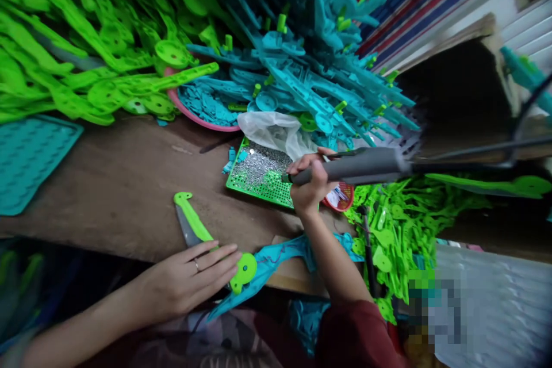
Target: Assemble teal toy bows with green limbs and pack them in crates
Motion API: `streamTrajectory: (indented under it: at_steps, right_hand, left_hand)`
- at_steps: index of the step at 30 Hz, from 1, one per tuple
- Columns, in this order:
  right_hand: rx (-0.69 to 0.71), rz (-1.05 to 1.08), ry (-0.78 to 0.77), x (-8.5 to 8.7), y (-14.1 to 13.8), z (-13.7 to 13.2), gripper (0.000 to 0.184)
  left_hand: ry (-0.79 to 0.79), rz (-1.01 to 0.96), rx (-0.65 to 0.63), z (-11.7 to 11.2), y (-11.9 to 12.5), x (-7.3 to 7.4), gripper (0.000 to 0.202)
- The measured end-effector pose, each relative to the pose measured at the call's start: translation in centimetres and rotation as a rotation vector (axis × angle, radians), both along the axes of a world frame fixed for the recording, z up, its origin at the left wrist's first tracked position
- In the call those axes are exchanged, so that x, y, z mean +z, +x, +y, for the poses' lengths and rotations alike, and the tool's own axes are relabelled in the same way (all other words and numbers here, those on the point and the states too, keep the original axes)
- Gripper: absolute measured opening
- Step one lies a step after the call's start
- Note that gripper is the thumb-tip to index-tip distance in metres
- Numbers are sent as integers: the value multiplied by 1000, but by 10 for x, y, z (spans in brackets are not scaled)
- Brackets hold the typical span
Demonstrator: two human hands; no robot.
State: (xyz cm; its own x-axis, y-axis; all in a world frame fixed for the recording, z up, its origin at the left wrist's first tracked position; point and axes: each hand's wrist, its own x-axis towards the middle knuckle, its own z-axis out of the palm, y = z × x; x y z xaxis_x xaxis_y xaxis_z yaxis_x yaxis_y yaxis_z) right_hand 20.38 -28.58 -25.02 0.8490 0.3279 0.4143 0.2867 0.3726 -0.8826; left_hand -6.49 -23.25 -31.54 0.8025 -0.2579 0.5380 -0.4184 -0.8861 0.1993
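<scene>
Brown table (129,178) runs across my view, crowded along its far side by green parts (107,40) and blue parts (297,86). My left hand (185,279) lies over a green-and-grey piece (194,221) near the front edge. Its fingers are straight and close together; the thumb is hidden, so I cannot tell whether that grip pinches or only presses. Since the round end overlaps a long blue part (276,259), uneven pressure could make the piece rock or slide off the edge.

My right hand (307,194) has its grip wrapped around a grey driver (366,165), tip over the green tray (271,191). A careless jab could scatter the small metal bits (259,164), or catch the white plastic bag (276,129) beside them. I also mistrust the black cable (461,167) behind the driver: snagged, it might tug the tip aside.
</scene>
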Motion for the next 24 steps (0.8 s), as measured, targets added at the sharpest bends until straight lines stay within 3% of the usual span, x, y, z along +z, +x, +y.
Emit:
streamTrajectory:
  at_steps: [3,5,10,13,17,21,24]
  right_hand:
    - [125,-6,80,18,-40,22,23]
    - [290,10,59,19,-72,40,28]
    - [583,60,-7,-11,-125,71,37]
    - [608,43,-35,-27,-131,77,38]
    - [638,9,-100,-34,-129,81,34]
    - [718,-25,-173,-33,-127,83,33]
    - [726,-23,-151,-22,-123,79,36]
  left_hand:
    - [-33,-116,81,-12,4,-6,34]
    - [-49,-179,109,-17,6,-8,29]
    - [-23,-236,147,-19,9,-4,26]
    - [-31,-275,152,-17,9,-2,25]
    - [-52,-289,145,-16,11,-4,21]
    - [-43,-298,132,-16,13,-8,21]
    - [-59,-196,96,-13,8,-5,24]
